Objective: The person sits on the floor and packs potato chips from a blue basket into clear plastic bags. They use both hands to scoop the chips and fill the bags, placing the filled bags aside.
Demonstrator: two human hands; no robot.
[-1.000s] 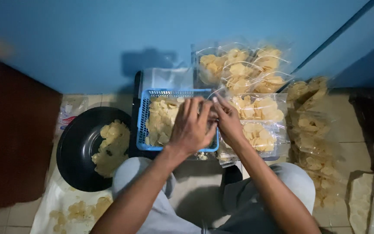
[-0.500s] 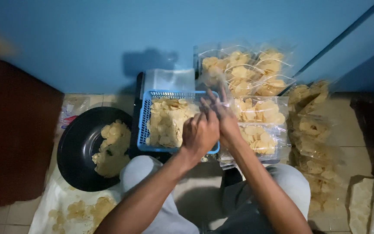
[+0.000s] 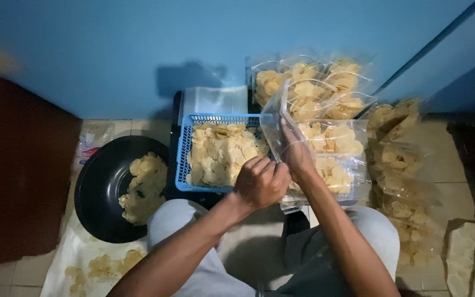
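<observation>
Two hands: your left hand [image 3: 259, 181] and your right hand [image 3: 298, 154] meet just right of the blue basket [image 3: 185, 154].
What changed: a second ago both hands were low over the basket's front right corner. Now the clear bag [image 3: 275, 118] stands up tall above them, past the basket's far right corner.
What that means: the bag looks lifted and pulled open, so it seems ready for chips to go in. That is a guess from how it stands.
Left hand: your fingers are curled into a loose fist. It sits at the bag's low edge. You may be pinching the plastic, but I cannot tell for sure.
Right hand: your fingers are shut on the bag from the side, holding it upright. Your wrist points away from you, toward the wall.
Arms: both reach out from your lap and come close together at the basket's right side.
Bag: empty as far as I can see, and in the air, not resting on anything.
Basket: full of pale chips [image 3: 221, 154].
Black bowl [image 3: 97, 192]: left of the basket, with a small heap of chips.
Filled bags [image 3: 331, 137]: stacked right of the basket and behind it.
</observation>
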